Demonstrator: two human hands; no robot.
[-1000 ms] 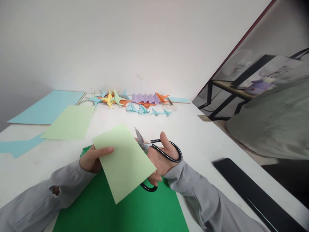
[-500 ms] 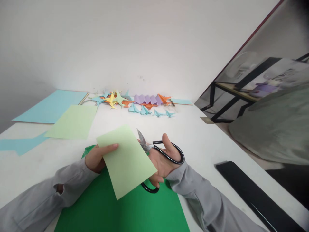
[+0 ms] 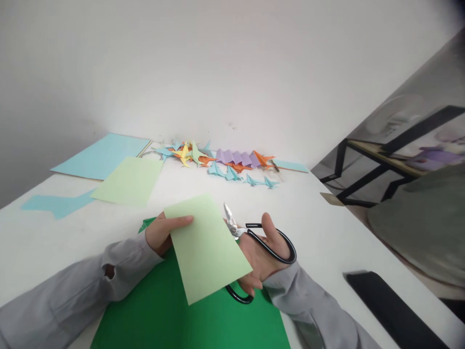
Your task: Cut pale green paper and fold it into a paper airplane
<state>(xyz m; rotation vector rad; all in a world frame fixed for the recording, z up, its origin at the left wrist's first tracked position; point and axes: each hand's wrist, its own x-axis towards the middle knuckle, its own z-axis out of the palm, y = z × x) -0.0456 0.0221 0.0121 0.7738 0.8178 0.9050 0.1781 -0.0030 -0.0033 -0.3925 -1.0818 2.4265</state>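
A pale green sheet of paper (image 3: 209, 252) is pinched at its left side by my left hand (image 3: 163, 232), thumb on top and fingers behind it. My right hand (image 3: 263, 254) is palm up with black-handled scissors (image 3: 232, 228) hooked on it, thumb through one loop and fingers by the other. The short metal blades point up and away, just right of the sheet's upper edge. Part of the right fingers and the lower blade area lie hidden behind the paper. Below both hands spreads a large green sheet (image 3: 192, 322).
Across the back lie folded paper figures (image 3: 194, 154), a pleated purple strip (image 3: 236, 157) and small blue ones (image 3: 232, 173). Blue sheets (image 3: 101, 156) and another pale green sheet (image 3: 132, 182) are at left. A black flat object (image 3: 392, 310) lies at right, near a shelf (image 3: 381, 155).
The camera view has shifted and tilted, so the whole scene appears farther right. Both hands keep their hold on the paper and scissors, with little change between them.
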